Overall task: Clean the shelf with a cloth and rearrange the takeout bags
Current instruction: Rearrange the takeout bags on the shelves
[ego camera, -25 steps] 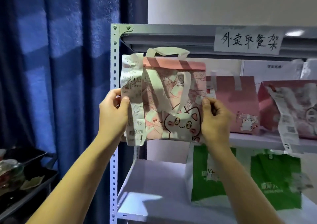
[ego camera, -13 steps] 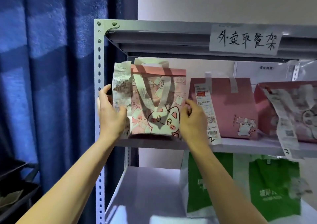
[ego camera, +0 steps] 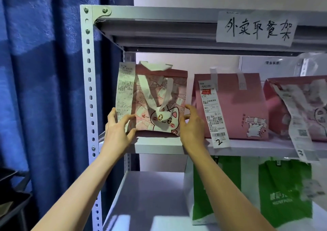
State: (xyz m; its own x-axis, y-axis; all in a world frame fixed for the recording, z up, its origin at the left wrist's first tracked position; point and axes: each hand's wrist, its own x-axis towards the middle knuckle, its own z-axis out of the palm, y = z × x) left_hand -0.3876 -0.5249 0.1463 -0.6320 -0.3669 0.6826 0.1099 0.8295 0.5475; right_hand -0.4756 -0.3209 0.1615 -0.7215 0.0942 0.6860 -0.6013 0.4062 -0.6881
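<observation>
A pink cat-print takeout bag (ego camera: pixel 159 98) with white handles and a long receipt on its left side stands upright at the left end of the middle shelf (ego camera: pixel 159 145). My left hand (ego camera: pixel 118 129) grips the bag's lower left corner, thumb on the front. My right hand (ego camera: pixel 191 124) grips its lower right edge. To the right stand a plain pink bag (ego camera: pixel 235 106) with a receipt marked 2, and another pink bag (ego camera: pixel 300 110) with a receipt marked 3. No cloth is in view.
Two green and white bags (ego camera: pixel 215 191) stand on the lower shelf (ego camera: pixel 150 204). A handwritten paper sign (ego camera: pixel 256 28) is taped to the top shelf edge. The perforated upright post (ego camera: pixel 89 89) and a blue curtain (ego camera: pixel 40 89) are on the left.
Both hands carried the cat-print bag from in front of the rack back onto the left end of the middle shelf, where it now stands.
</observation>
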